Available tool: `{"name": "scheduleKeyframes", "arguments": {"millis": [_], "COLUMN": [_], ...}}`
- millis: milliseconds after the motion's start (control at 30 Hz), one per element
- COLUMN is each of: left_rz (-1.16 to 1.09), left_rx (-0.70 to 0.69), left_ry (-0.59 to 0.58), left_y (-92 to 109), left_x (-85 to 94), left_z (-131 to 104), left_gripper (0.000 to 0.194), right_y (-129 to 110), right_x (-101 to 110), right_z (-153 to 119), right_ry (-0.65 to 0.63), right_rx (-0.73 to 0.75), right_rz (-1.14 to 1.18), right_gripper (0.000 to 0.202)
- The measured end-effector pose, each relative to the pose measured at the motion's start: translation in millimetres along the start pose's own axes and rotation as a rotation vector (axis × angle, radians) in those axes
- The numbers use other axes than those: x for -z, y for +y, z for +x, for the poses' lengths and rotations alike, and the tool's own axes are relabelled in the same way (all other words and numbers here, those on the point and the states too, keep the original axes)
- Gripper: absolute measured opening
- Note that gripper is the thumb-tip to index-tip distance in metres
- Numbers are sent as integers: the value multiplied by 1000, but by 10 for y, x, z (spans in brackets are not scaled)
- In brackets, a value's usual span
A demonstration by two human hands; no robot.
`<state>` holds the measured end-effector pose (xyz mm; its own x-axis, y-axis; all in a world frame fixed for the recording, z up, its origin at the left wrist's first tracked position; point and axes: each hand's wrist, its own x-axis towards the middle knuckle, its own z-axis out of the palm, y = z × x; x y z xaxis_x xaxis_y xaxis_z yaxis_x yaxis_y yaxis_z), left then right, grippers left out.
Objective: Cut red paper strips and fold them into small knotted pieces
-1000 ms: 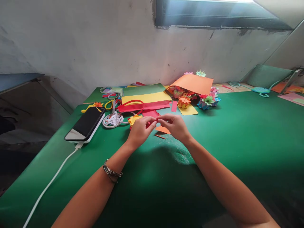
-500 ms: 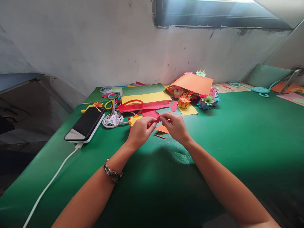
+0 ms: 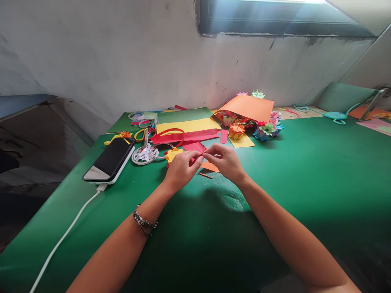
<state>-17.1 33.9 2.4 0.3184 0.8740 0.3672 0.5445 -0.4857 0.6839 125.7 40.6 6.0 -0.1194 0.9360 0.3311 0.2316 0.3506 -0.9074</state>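
My left hand (image 3: 182, 167) pinches a small piece of red paper (image 3: 202, 151) between thumb and fingertips. My right hand (image 3: 225, 162) meets it at the same spot, thumb and forefinger closed on the paper's other end. Most of the paper is covered by the fingers. Just beyond the hands lie a red paper sheet (image 3: 193, 145) and an orange paper piece (image 3: 210, 166). Below them on the green table (image 3: 293, 171) rests a thin brown stick (image 3: 206, 176). A yellow paper flower (image 3: 173, 154) sits beside my left hand.
A black phone on a white block (image 3: 111, 158), with a white cable (image 3: 65, 234), lies at the left. Yellow-handled scissors (image 3: 140, 134) and a round dish of paper scraps (image 3: 143, 155) stand behind. Paper flowers (image 3: 268, 129) sit under an orange sheet (image 3: 246, 106).
The fingertips of my right hand have shifted slightly left, closer to my left fingertips. Less of the red paper shows near the right fingers. Everything else looks the same.
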Motion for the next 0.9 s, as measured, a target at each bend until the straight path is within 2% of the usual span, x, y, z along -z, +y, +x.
{"name": "scheduleKeyframes", "arguments": {"millis": [300, 567, 733, 900], "left_rz": [-256, -447, -559, -689], "left_rx": [89, 226, 386, 428], "left_ry": [-58, -162, -217, -232], "left_y": [29, 85, 56, 23], "left_x": [27, 91, 87, 72], "left_z": [24, 38, 19, 21], "left_gripper": [29, 31, 35, 38], "right_y": [19, 44, 42, 35], "right_x": [-14, -24, -24, -26], "right_z": [-8, -30, -26, -21], "right_ry": [-94, -169, -149, -108], "right_rx": [-35, 50, 149, 218], "right_rz": [105, 83, 25, -66], "right_gripper": [24, 25, 24, 19]}}
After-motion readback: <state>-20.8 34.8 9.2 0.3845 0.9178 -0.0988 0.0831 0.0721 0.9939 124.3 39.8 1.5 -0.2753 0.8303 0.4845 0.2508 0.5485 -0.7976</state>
